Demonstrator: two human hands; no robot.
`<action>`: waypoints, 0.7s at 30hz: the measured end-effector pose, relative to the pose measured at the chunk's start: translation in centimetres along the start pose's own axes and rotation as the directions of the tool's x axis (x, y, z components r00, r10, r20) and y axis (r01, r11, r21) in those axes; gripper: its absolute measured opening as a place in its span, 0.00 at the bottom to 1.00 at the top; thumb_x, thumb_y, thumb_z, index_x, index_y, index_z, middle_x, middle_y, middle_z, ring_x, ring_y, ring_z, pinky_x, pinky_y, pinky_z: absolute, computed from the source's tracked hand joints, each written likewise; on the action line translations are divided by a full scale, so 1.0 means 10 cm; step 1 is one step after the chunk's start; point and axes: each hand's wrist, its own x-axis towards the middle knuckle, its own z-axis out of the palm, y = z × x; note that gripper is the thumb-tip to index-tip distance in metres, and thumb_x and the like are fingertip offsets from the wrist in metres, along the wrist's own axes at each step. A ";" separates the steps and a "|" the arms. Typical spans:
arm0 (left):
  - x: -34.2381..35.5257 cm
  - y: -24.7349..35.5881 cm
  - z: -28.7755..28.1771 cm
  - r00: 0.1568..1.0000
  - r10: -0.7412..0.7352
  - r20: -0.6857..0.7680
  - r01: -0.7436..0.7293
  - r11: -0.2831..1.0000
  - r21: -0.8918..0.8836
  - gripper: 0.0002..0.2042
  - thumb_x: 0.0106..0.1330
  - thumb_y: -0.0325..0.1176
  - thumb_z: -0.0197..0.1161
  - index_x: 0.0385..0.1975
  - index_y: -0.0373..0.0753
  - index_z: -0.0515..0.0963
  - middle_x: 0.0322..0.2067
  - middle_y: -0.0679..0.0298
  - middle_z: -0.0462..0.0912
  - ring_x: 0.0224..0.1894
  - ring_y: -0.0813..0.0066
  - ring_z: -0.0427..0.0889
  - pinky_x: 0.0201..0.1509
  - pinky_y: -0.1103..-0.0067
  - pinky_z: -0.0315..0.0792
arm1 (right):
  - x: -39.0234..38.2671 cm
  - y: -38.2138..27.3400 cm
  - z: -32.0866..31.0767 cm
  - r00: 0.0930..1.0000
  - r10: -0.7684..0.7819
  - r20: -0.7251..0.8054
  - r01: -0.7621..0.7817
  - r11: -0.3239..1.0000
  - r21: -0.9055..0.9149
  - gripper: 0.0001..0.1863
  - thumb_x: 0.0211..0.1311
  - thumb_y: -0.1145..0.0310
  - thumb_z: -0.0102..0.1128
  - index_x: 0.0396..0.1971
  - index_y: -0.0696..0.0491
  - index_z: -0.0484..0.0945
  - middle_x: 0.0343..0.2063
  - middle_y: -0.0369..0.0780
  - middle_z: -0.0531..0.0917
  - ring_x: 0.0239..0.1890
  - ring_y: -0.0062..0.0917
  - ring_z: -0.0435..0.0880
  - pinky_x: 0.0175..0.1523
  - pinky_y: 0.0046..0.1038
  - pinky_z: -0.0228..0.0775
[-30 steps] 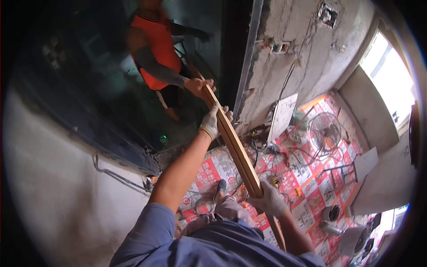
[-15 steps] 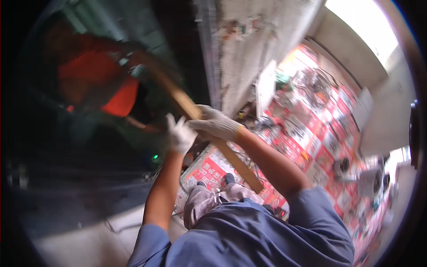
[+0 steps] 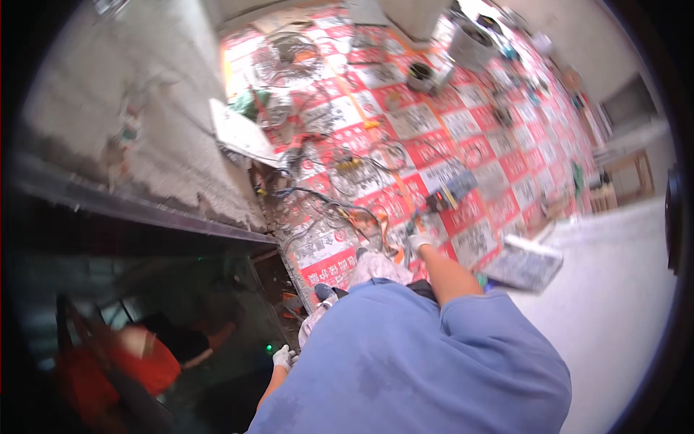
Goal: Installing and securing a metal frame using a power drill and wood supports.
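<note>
My right hand point(image 3: 420, 241), in a white work glove, reaches down over the red-and-white floor covering point(image 3: 426, 152). Its fingers are closed on a dark handle-like object point(image 3: 411, 223) whose kind is too small to tell. Low on the left is my left hand point(image 3: 284, 357), gloved too, beside the dark opening point(image 3: 238, 390). Its fingers are loosely bent and partly apart, with nothing visible in them; my shirt and the angle hide some of the hand. Close to my right hand lie orange and dark cables point(image 3: 376, 223) and a dark box-shaped tool with a yellow part point(image 3: 450, 197).
In the dark opening, a person in orange point(image 3: 144, 365) is partly behind a dark diagonal bar. A rough wall point(image 3: 159, 137) stands at left, a white board point(image 3: 242, 134) leaning near it. Buckets point(image 3: 473, 45), coiled wire point(image 3: 289, 58) and a grey flat panel point(image 3: 526, 264) lie around.
The wooden strip that both hands held is no longer in them. My view has swung right; my right hand has dropped toward the floor and my left hand to my side.
</note>
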 end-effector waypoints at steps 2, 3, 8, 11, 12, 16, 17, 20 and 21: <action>-0.20 0.14 -0.02 0.995 -0.051 0.086 0.052 0.999 -0.010 0.19 0.77 0.49 0.58 0.53 0.39 0.79 0.44 0.52 0.86 0.34 0.50 0.85 0.35 0.54 0.81 | 0.29 1.44 -0.10 0.943 0.311 -0.118 -0.280 0.934 0.224 0.24 0.67 0.52 0.56 0.49 0.55 0.87 0.47 0.53 0.89 0.51 0.48 0.89 0.55 0.45 0.81; -0.40 0.25 0.30 0.970 0.212 0.120 -0.236 0.942 0.238 0.17 0.76 0.48 0.60 0.51 0.40 0.77 0.36 0.59 0.83 0.25 0.60 0.81 0.25 0.64 0.76 | 0.55 1.98 -0.07 0.919 0.269 0.289 -0.395 0.663 0.636 0.16 0.72 0.55 0.52 0.38 0.50 0.84 0.33 0.50 0.88 0.38 0.51 0.89 0.47 0.49 0.82; -0.68 0.92 0.89 0.942 0.331 0.049 -0.328 0.887 0.324 0.10 0.77 0.42 0.58 0.45 0.43 0.77 0.33 0.63 0.82 0.27 0.67 0.83 0.25 0.70 0.76 | 0.21 4.09 0.36 0.892 0.041 0.450 -0.443 0.269 0.855 0.16 0.76 0.53 0.47 0.41 0.47 0.78 0.36 0.51 0.84 0.40 0.49 0.86 0.49 0.51 0.81; -1.17 1.34 1.42 0.891 0.454 0.003 -0.426 0.835 0.348 0.09 0.77 0.41 0.58 0.38 0.43 0.77 0.27 0.65 0.82 0.26 0.67 0.84 0.25 0.70 0.77 | -0.35 3.30 0.38 0.827 -0.033 0.561 -0.556 0.105 0.825 0.22 0.78 0.49 0.44 0.51 0.53 0.77 0.52 0.55 0.83 0.53 0.51 0.85 0.58 0.52 0.80; -1.28 1.30 1.76 0.880 0.471 0.069 -0.453 0.785 0.422 0.10 0.77 0.42 0.59 0.36 0.42 0.77 0.25 0.65 0.81 0.25 0.68 0.84 0.26 0.70 0.78 | -0.51 3.41 0.16 0.821 0.008 0.572 -0.565 0.168 0.808 0.22 0.78 0.50 0.46 0.51 0.54 0.77 0.52 0.55 0.84 0.52 0.51 0.86 0.57 0.51 0.81; -1.59 0.92 3.18 0.847 0.489 0.208 -0.514 0.657 0.552 0.14 0.77 0.44 0.60 0.32 0.41 0.77 0.20 0.63 0.80 0.21 0.67 0.83 0.23 0.70 0.78 | -0.51 4.05 -0.23 0.917 0.128 0.378 -0.397 0.393 0.830 0.18 0.76 0.58 0.55 0.49 0.58 0.80 0.40 0.48 0.87 0.34 0.37 0.89 0.40 0.38 0.85; -1.66 0.81 3.58 0.839 0.490 0.235 -0.522 0.606 0.600 0.15 0.78 0.45 0.60 0.32 0.41 0.77 0.19 0.63 0.80 0.19 0.67 0.82 0.22 0.70 0.77 | -0.38 4.32 -0.29 0.945 0.167 0.282 -0.327 0.436 0.839 0.16 0.75 0.60 0.57 0.49 0.58 0.81 0.37 0.45 0.88 0.28 0.32 0.88 0.35 0.34 0.84; -1.77 0.51 4.63 0.810 0.523 0.266 -0.553 0.530 0.643 0.11 0.75 0.39 0.59 0.32 0.40 0.76 0.20 0.62 0.79 0.17 0.67 0.80 0.18 0.72 0.73 | -0.11 5.19 -0.45 0.906 0.197 0.375 -0.423 0.422 0.802 0.18 0.73 0.57 0.61 0.48 0.57 0.83 0.32 0.45 0.88 0.35 0.33 0.90 0.40 0.39 0.84; -1.81 0.38 5.00 0.800 0.524 0.293 -0.571 0.511 0.643 0.07 0.73 0.35 0.59 0.33 0.41 0.75 0.21 0.62 0.78 0.16 0.67 0.77 0.17 0.73 0.70 | -0.01 5.43 -0.55 0.903 0.198 0.381 -0.429 0.412 0.804 0.18 0.73 0.57 0.61 0.48 0.57 0.83 0.32 0.45 0.88 0.35 0.33 0.90 0.40 0.39 0.84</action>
